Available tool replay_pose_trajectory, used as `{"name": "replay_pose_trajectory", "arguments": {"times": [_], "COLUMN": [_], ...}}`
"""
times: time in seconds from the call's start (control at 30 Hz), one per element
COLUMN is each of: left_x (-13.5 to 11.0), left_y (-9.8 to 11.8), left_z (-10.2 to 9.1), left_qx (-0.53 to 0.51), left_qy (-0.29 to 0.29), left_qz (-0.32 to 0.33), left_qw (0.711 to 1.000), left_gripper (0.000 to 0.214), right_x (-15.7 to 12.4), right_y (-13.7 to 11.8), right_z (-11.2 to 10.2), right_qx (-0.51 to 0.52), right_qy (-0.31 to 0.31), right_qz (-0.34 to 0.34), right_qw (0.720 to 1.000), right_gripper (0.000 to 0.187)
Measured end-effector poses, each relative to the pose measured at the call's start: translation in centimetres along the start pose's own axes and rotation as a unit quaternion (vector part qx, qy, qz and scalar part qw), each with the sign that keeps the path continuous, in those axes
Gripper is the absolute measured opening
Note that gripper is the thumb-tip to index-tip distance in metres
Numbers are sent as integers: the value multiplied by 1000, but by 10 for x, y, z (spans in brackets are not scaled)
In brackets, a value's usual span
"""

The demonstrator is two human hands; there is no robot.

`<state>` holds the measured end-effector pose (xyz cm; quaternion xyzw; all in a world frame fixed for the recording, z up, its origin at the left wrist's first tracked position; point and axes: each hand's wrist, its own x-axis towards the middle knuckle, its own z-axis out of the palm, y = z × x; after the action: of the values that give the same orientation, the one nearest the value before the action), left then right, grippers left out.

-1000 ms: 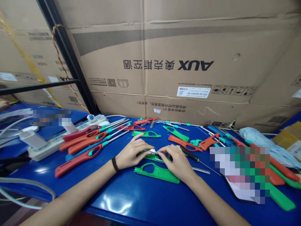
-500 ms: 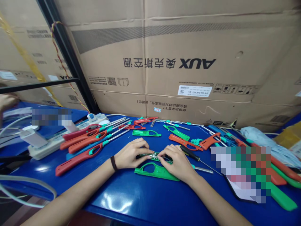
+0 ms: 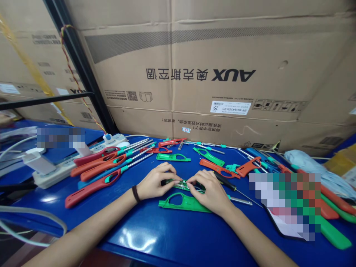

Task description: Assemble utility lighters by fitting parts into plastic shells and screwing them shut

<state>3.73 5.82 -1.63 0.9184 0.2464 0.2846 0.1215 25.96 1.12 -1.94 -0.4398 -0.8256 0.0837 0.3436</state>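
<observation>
Both my hands meet over a green lighter casing half (image 3: 184, 186) with small metal parts and thin wires in it. My left hand (image 3: 157, 181) grips its left end between thumb and fingers. From the other side, my right hand (image 3: 208, 189) pinches at the parts near the middle, its fingertips hiding exactly what they hold. Just in front lies a second green casing half (image 3: 182, 202), open side up, its right end under my right hand. A black-handled screwdriver (image 3: 226, 180) and a metal lighter tube (image 3: 241, 200) lie beside my right hand.
Assembled red and orange lighters (image 3: 93, 188) lie at left beside a white power strip (image 3: 59, 170). Orange casing halves (image 3: 217, 167) and another green half (image 3: 172, 157) lie behind my hands. A large cardboard box (image 3: 178, 74) walls off the back. More lighters (image 3: 336, 231) lie at right.
My fingers have shifted slightly over the casing, and the shiny metal part between them shows less. At the far left edge, another person's hand has mostly moved out of view.
</observation>
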Motion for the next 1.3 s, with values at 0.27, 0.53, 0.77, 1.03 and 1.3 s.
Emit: {"name": "replay_pose_trajectory", "arguments": {"times": [0.27, 0.53, 0.77, 1.03, 1.3], "left_x": [4, 6, 5, 5, 6], "left_y": [-3, -6, -9, -8, -10], "left_z": [2, 2, 5, 4, 4], "left_qx": [-50, -88, -76, -62, -82], "left_qy": [-32, -60, -54, -46, -37], "left_qz": [-49, -61, -53, -29, -27], "left_qw": [997, 993, 994, 997, 996], "left_gripper": [18, 18, 19, 21, 20], "right_x": [-1, -3, -2, -5, -5], "right_y": [0, 1, 3, -1, 0], "right_z": [1, -2, -5, 5, -1], "right_qx": [-22, -98, -173, -145, -116], "right_qy": [-29, -48, -47, -19, 47], "right_qz": [-35, -95, -196, -160, -141], "right_qw": [999, 989, 964, 976, 982], "right_gripper": [20, 26, 21, 19, 27]}}
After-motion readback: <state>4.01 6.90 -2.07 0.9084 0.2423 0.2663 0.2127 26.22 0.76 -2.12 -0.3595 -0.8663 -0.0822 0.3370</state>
